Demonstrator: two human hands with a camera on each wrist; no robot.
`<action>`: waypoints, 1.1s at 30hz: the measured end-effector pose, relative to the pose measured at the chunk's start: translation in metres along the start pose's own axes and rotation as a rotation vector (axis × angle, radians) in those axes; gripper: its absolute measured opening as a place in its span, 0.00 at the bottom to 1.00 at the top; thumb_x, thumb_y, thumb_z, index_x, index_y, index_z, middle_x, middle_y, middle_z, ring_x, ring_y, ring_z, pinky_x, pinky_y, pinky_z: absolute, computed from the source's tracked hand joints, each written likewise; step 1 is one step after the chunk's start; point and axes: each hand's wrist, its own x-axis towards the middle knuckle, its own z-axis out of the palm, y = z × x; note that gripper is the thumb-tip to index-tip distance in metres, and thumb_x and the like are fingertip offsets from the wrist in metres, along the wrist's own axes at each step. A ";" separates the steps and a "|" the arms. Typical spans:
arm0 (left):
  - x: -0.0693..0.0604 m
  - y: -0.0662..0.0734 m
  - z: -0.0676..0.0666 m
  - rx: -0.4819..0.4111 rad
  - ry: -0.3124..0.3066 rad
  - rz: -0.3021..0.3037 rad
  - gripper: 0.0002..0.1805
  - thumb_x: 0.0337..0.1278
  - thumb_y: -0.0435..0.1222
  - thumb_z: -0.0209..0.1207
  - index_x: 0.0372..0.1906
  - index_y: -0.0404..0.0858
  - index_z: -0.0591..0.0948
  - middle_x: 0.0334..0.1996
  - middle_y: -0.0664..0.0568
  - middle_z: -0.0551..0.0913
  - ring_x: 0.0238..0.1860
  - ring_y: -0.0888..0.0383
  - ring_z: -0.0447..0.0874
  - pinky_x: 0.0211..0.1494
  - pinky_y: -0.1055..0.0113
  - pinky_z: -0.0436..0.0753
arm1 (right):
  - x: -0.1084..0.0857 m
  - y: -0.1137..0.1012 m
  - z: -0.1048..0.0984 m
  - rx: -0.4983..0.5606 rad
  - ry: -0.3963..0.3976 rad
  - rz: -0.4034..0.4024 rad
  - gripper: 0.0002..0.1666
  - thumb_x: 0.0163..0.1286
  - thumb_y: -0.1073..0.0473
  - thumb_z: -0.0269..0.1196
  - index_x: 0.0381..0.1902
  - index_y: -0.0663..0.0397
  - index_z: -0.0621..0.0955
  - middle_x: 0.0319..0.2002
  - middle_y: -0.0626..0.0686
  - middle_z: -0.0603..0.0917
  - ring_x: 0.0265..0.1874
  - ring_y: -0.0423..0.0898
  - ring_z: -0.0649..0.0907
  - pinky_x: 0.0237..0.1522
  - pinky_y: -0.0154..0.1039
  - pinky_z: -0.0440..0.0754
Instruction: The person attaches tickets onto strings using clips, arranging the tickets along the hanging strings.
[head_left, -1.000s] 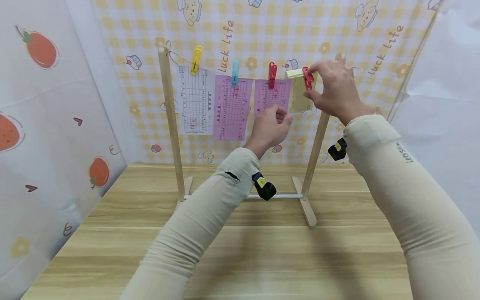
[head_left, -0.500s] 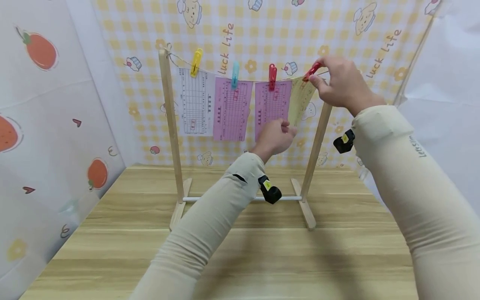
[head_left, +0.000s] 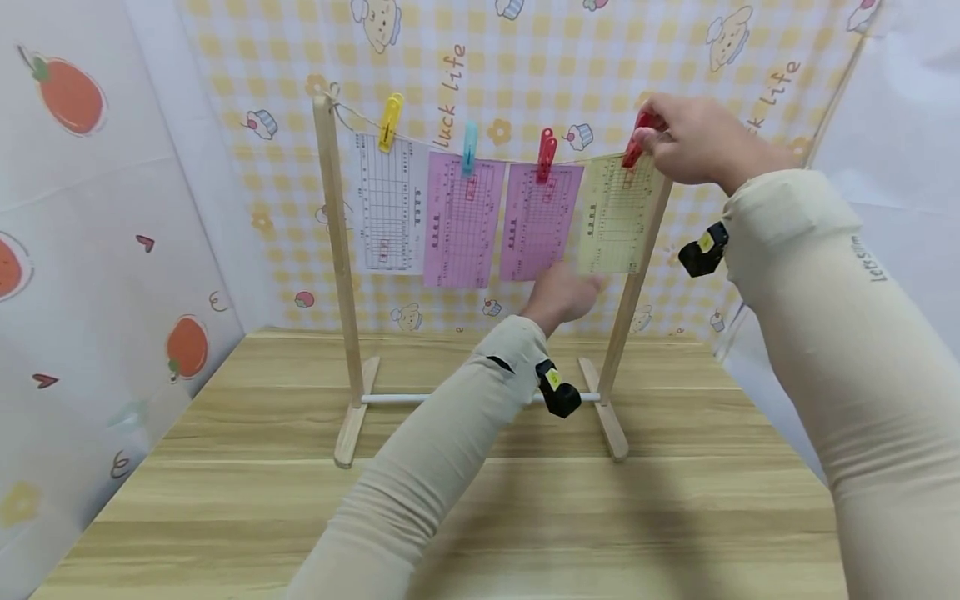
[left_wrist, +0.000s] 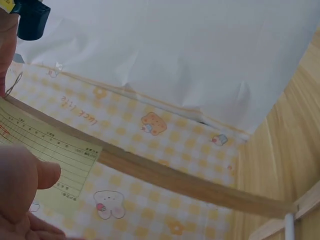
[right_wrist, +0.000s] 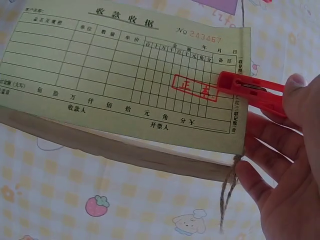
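Note:
My right hand pinches a red clothespin at the right end of the string. The clip grips the top edge of a yellow receipt slip, which hangs flat beside the right post. In the right wrist view, thumb and fingers hold the handles of the red clothespin, its tip near the red stamp on the yellow receipt. Below the slips is my left hand, blurred and holding nothing. In the left wrist view my left hand appears in front of the yellow slip.
Further left along the string hang a white slip under a yellow clip, a pink slip under a blue clip, and another pink slip under a red clip. The wooden stand's left post rises from the table.
The yellow slip, folded or curled before, now hangs flat. My right hand has moved up and right with the red clothespin. My left hand has dropped lower and slightly right.

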 end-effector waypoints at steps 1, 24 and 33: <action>0.000 0.000 0.003 -0.006 0.002 -0.026 0.27 0.67 0.53 0.54 0.60 0.39 0.76 0.57 0.48 0.78 0.55 0.52 0.76 0.55 0.59 0.76 | 0.000 0.001 -0.001 -0.004 -0.005 0.004 0.25 0.79 0.51 0.40 0.59 0.65 0.67 0.57 0.68 0.73 0.52 0.64 0.72 0.47 0.57 0.69; 0.005 0.012 0.030 -0.538 0.213 0.023 0.10 0.69 0.40 0.55 0.32 0.43 0.80 0.23 0.57 0.74 0.27 0.62 0.70 0.57 0.58 0.69 | 0.001 0.002 -0.004 0.007 0.076 0.022 0.19 0.79 0.54 0.43 0.53 0.63 0.72 0.53 0.64 0.76 0.42 0.56 0.74 0.32 0.41 0.75; 0.002 0.013 0.031 -0.570 0.191 0.004 0.08 0.69 0.40 0.56 0.42 0.42 0.83 0.28 0.57 0.77 0.28 0.62 0.73 0.30 0.70 0.72 | 0.003 0.006 0.001 0.057 0.193 0.044 0.15 0.78 0.56 0.47 0.47 0.61 0.76 0.48 0.61 0.81 0.35 0.51 0.74 0.19 0.27 0.72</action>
